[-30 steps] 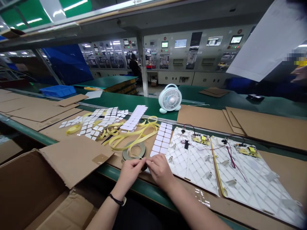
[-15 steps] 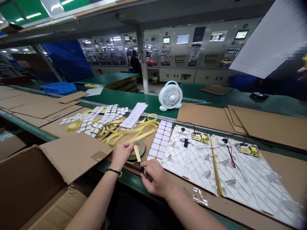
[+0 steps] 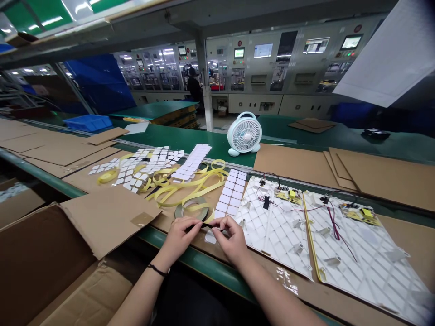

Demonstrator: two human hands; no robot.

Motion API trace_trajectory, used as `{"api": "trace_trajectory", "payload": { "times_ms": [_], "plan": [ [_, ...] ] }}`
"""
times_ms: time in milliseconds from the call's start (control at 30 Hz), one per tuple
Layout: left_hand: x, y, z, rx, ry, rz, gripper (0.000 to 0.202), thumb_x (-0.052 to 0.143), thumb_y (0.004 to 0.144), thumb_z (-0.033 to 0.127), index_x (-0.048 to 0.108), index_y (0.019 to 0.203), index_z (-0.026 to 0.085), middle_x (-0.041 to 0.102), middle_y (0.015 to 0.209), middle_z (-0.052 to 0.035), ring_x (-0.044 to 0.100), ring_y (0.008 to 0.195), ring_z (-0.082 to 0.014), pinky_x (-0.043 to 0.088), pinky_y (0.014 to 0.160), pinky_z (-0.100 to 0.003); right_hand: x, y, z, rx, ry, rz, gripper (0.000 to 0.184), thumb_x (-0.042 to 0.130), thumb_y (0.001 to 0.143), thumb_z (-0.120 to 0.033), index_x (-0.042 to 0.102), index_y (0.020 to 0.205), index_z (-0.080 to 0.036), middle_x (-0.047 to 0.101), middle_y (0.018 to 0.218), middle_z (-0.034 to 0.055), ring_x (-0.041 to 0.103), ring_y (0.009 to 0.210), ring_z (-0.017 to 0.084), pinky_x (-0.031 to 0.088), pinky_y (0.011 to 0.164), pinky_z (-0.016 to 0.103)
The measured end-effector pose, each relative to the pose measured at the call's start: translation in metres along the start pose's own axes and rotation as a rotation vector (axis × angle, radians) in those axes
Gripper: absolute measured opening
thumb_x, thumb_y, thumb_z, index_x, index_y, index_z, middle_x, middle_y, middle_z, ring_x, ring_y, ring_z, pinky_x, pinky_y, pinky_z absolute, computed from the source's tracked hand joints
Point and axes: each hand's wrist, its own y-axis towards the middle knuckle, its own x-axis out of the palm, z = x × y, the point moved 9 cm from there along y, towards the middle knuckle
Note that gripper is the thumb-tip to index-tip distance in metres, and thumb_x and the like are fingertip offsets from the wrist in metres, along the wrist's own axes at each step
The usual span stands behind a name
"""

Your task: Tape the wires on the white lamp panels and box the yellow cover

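Observation:
A short black strip of tape (image 3: 205, 225) is stretched between my two hands, just above the table's front edge. My left hand (image 3: 180, 235) pinches its left end, and my right hand (image 3: 231, 235) grips the other end. Right behind my fingers lies a roll of tape (image 3: 204, 209), partly hidden by my left hand. Loops of yellow backing ribbon (image 3: 190, 192) are tangled beyond the roll. To the right of the ribbon is a sheet of white rounded labels (image 3: 231, 192). One loose white piece (image 3: 210, 237) lies below the strip.
Two white ribbed panels (image 3: 272, 226) with wires and circuit boards lie at right. More white stickers (image 3: 149, 165) are spread at left. A light-blue fan (image 3: 245, 133) stands behind. An open cardboard box (image 3: 44, 267) sits at lower left. A person (image 3: 194, 85) is in the background.
My left hand has left the yellow strip by the roll and come down to the black strip. My right hand has turned and raised it level between both hands.

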Motion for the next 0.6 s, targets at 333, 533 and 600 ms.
{"api": "trace_trajectory", "payload": {
  "times_ms": [333,533,600],
  "plan": [
    [0.003,0.005,-0.047,-0.367,-0.185,0.166,0.028,0.065,0.069,0.044,0.074,0.076,0.018,0.073,0.081,-0.0041,0.067,0.083,-0.0263,0.053,0.078,-0.034,0.036,-0.023,-0.037,-0.475,-0.752,-0.203,0.011,0.059,0.073,-0.015,0.050,0.078,-0.020,0.052,0.113,0.0079,0.044,0.112,0.027,0.032,0.096,0.050],
    [-0.003,0.020,-0.058,-0.425,-0.058,0.120,0.034,0.067,0.064,0.053,0.074,0.078,0.023,0.073,0.084,-0.0017,0.066,0.089,-0.0278,0.052,0.079,-0.032,0.033,-0.047,-0.057,-0.515,-0.750,-0.339,0.014,0.064,0.078,-0.030,0.055,0.081,-0.020,0.052,0.119,0.0064,0.044,0.115,0.024,0.031,0.101,0.050],
    [-0.004,0.026,-0.042,-0.351,0.038,0.055,0.034,0.068,0.064,0.057,0.074,0.077,0.027,0.073,0.085,0.0001,0.066,0.089,-0.0272,0.051,0.079,-0.032,-0.010,-0.041,-0.067,-0.382,-0.651,-0.204,0.016,0.068,0.078,-0.034,0.058,0.080,-0.021,0.049,0.124,0.0060,0.045,0.116,0.023,0.038,0.098,0.043]
  ]
}}
